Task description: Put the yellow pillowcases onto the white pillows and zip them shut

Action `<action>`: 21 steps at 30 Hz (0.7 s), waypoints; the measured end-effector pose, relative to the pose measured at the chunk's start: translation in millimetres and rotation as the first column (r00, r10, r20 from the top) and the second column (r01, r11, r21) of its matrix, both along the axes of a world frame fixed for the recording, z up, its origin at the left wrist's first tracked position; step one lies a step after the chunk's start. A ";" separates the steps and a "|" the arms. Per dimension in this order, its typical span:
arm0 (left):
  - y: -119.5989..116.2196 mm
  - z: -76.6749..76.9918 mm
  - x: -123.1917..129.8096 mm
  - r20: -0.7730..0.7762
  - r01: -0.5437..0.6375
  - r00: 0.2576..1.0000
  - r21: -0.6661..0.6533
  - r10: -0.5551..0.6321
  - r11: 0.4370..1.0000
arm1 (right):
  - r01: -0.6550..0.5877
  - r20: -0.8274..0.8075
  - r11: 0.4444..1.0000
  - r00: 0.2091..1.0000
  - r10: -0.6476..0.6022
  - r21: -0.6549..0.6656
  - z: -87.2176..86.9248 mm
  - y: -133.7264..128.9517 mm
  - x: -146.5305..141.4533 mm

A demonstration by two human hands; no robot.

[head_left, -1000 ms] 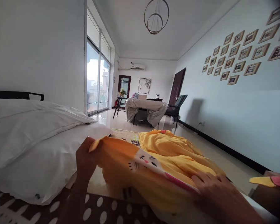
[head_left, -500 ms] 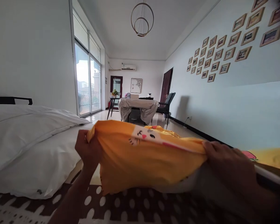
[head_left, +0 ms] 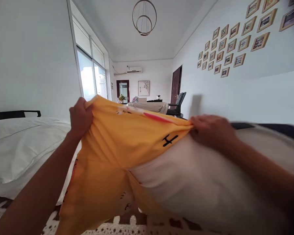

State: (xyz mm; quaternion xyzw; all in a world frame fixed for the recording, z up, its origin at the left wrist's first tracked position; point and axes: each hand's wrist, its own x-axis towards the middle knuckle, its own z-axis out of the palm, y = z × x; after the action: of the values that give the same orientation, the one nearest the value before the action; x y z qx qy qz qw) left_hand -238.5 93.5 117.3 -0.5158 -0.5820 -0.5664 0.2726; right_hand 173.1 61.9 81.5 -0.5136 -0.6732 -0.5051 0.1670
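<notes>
1. Orange cloth [head_left: 107, 130] is held up in mid-air, above the patterned cover [head_left: 107, 229], with its upper edge drawn out between two hands.
2. One end of that edge is pinched by the left hand [head_left: 80, 117], the fingers closed over the fabric; the other end is gripped likewise by the right hand [head_left: 214, 130]. Both grips are narrow.
3. As far as can be judged, the lifting and the stretching of the upper edge are done; the lower part is left unspread, gathered in creases toward the middle.
4. That taut edge is sloped downward from the left hand to the right. The long axis is judged to be set crosswise along it, though the full length cannot be told.
5. Below the left hand, the side is hung toward the cover, and a black mark [head_left: 170, 140] is shown near the right hand. Whether the pale fabric [head_left: 181, 176] is the reverse side cannot be told.
</notes>
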 end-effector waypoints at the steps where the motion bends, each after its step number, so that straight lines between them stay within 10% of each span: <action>1: 7.2 -9.5 -0.2 0.000 0.001 1.000 -0.044 -0.001 0.999 | -0.008 -0.004 0.998 1.000 0.008 -0.062 -11.1 11.0 -2.3; 9: 53.3 -68.5 -15.7 0.079 -0.067 0.993 -0.205 0.085 0.976 | -0.197 -0.047 0.942 0.980 0.192 -0.271 -81.1 41.4 -50.2; 13: 64.4 -73.9 -23.7 0.063 -0.109 0.990 -0.259 0.130 0.960 | -0.502 -0.113 0.744 0.853 0.509 -0.442 -106.5 24.5 -79.5; 21: 84.5 -84.0 -40.3 -0.083 -0.190 0.981 -0.546 0.173 0.816 | -0.515 -0.418 0.608 0.854 0.308 -0.605 -157.2 73.8 -92.7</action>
State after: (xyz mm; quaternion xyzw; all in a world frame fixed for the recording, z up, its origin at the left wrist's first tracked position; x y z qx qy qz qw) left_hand -278.9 178.0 33.4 -0.5229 -0.7628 -0.3384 0.1739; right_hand 80.5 135.7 -75.7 -0.4309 -0.8834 -0.0844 0.1639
